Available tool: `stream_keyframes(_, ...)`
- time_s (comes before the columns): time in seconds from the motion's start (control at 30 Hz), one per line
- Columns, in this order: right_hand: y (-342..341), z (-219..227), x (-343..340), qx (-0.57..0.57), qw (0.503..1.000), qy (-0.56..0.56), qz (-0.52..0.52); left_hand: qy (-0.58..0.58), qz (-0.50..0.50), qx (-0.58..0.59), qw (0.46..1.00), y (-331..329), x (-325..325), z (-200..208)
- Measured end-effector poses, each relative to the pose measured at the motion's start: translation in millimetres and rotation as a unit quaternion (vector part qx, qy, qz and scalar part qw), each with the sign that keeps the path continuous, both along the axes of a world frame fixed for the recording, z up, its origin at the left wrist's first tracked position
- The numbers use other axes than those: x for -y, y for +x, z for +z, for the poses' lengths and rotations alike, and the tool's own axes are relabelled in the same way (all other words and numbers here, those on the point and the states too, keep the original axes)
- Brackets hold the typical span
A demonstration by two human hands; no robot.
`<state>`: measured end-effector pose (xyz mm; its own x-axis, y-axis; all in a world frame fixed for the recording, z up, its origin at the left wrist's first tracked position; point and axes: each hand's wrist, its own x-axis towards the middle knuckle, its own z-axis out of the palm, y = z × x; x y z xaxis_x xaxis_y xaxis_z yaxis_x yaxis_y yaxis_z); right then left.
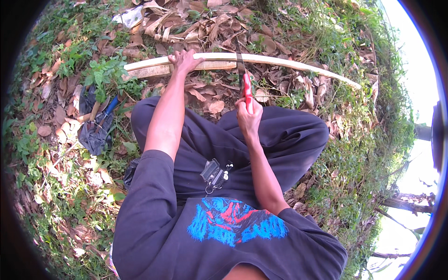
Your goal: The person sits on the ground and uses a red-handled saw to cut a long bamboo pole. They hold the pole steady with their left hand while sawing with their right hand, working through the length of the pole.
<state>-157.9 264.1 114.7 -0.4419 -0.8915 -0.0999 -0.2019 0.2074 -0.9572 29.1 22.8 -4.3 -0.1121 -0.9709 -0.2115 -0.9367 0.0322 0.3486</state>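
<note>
A long, pale strip of wood (289, 64) lies crosswise in front of my crossed legs, looking curved in this view. Under or against its near side is a shorter wooden piece (149, 71), ending near the saw. My left hand (183, 62) grips the strip left of the middle, fingers over the far edge and thumb pointing right. My right hand (249, 113) is closed around the red handle of a hand saw (247, 86). The dark blade points away from me and crosses the strip, just right of the shorter piece's end. Whether its teeth are in the wood, I cannot tell.
To the left, a black plastic bag (95, 135) lies with a blue-handled tool (112, 104) and a wooden handle (95, 110). Dry leaves and green plants cover the ground. A clear plastic scrap (129, 17) lies far left. A keyring with dark attachments (213, 175) rests on my lap.
</note>
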Motion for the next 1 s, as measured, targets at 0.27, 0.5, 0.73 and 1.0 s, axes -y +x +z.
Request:
stream_keyframes(0.27, 15.0, 11.7, -59.9, 0.019, 0.999, -0.013, 0.022, 0.022, 0.008, -0.023, 0.999, 3.3, -4.6, 9.1)
stream_keyframes(0.5, 29.9, 36.0, -52.3, 0.108, 0.994, 0.007, 0.027, 0.021, 0.007, -0.026, 0.999, -1.0, 2.5, 8.1)
stream_keyframes(0.73, 24.3, 36.8, -59.8, 0.091, 0.996, 0.019, 0.014, 0.001, -0.001, -0.029, 1.000, 0.8, -1.5, 6.4)
stream_keyframes(1.0, -16.8, 8.3, -35.0, 0.025, 0.999, 0.012, 0.031, -0.002, 0.013, -0.028, 1.000, 0.0, -2.0, 2.7)
